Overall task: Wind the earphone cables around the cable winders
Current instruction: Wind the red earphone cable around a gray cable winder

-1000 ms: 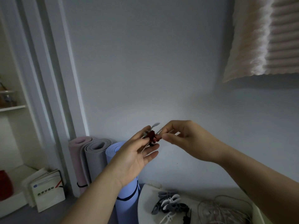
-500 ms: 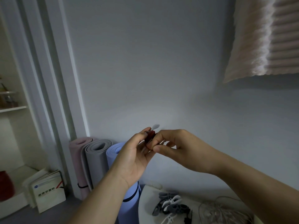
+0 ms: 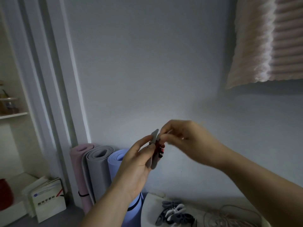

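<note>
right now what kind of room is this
Probably a room in a home, perhaps a bedroom or spare room. Three rolled exercise mats stand in the corner by a white door frame, and books lean on a low shelf.

Left hand point(image 3: 134, 167): raised at mid-frame, palm toward the camera, thumb and fingers pinched together.
Right hand point(image 3: 185, 141): raised opposite, blurred, fingertips apparently pinched, nearly touching the left.

Grey winder point(image 3: 154, 138), red cable point(image 3: 159, 149); mats point(image 3: 98, 163) pink, grey, lilac (rolled).
</note>
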`<state>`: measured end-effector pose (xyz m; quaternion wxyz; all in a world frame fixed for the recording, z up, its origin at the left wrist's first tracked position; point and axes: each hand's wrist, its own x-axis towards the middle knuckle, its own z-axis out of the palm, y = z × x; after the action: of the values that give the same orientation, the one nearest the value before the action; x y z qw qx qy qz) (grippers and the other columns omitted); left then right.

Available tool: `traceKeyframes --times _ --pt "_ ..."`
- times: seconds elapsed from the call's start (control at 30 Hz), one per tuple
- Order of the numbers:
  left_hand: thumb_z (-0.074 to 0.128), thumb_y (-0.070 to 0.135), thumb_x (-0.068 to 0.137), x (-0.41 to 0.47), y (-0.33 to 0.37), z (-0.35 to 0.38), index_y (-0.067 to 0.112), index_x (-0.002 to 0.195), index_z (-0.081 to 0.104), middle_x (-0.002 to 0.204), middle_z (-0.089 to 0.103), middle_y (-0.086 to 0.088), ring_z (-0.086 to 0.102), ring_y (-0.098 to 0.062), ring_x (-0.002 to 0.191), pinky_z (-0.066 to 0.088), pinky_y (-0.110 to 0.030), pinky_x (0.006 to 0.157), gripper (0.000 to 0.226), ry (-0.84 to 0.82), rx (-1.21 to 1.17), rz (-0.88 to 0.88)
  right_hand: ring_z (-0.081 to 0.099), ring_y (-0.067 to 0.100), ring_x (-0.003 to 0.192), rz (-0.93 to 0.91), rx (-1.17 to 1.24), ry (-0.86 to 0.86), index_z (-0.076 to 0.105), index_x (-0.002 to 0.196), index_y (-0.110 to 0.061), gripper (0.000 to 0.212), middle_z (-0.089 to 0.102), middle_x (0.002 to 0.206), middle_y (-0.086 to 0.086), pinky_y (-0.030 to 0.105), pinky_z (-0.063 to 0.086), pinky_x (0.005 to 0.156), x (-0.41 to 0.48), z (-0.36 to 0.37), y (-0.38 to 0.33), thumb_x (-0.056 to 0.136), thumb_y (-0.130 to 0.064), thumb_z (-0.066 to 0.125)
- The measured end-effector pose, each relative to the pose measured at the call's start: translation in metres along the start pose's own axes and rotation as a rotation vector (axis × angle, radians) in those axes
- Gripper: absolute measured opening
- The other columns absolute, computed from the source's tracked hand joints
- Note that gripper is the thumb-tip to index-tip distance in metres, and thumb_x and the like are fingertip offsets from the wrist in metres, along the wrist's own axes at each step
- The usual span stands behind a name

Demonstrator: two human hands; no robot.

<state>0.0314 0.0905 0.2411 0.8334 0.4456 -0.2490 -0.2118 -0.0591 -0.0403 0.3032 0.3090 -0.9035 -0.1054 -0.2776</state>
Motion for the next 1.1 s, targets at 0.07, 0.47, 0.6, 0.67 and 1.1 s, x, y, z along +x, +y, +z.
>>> traceKeyframes --times 0.07,0.47,0.6,0.67,1.1 --pt "0.06 0.009 0.078 -0.003 0.0 0.001 0.008 0.119 0.06 0.095 0.074 -0.012 0.07 -0.018 0.086 0.047 -0.037 0.098 0.042 -0.044 0.077 0.021 0.061 -0.001 0.075 0.061 -0.036 0.068 0.066 0.088 -0.02 0.008 0.068 0.079 -0.012 0.009 0.045 0.066 0.007 -0.007 0.006 0.092 -0.02 0.059" --pt "0.062 0.001 0.088 -0.009 0.01 -0.001 0.017 0.107 0.066 0.093 0.076 0.0 0.071 -0.013 0.09 0.054 -0.021 0.082 0.026 -0.154 0.738 0.084 0.055 -0.003 0.082 0.001 -0.295 0.052 0.071 0.092 -0.022 0.009 0.064 0.085 -0.015 0.005 0.039 0.071 0.004 -0.003 0.009 0.089 -0.024 0.062" --pt "0.064 -0.001 0.086 -0.011 0.016 -0.001 0.018 0.105 0.068 0.095 0.076 0.0 0.072 -0.016 0.091 0.054 -0.022 0.086 0.027 -0.174 0.723 0.055 0.058 -0.009 0.078 0.078 -0.219 0.031 0.071 0.092 -0.019 0.009 0.062 0.075 -0.019 0.006 0.044 0.071 0.003 0.0 0.008 0.089 -0.02 0.063" --pt "0.065 -0.001 0.086 -0.013 0.017 -0.002 0.02 0.105 0.067 0.095 0.076 0.0 0.072 -0.015 0.089 0.054 -0.017 0.081 0.029 -0.153 0.711 0.062 0.057 -0.012 0.072 0.123 -0.209 0.034 0.071 0.09 -0.02 0.009 0.06 0.072 -0.021 0.005 0.045 0.068 0.003 -0.002 0.009 0.088 -0.019 0.063" --pt "0.07 0.0 0.08 -0.01 0.017 0.0 0.021 0.109 0.064 0.093 0.075 0.005 0.072 -0.014 0.089 0.055 -0.032 0.087 0.036 -0.144 0.81 0.085 0.06 -0.005 0.065 0.111 -0.171 0.034 0.076 0.091 -0.02 0.009 0.07 0.077 -0.008 0.008 0.048 0.066 -0.005 0.016 0.006 0.084 -0.02 0.07"
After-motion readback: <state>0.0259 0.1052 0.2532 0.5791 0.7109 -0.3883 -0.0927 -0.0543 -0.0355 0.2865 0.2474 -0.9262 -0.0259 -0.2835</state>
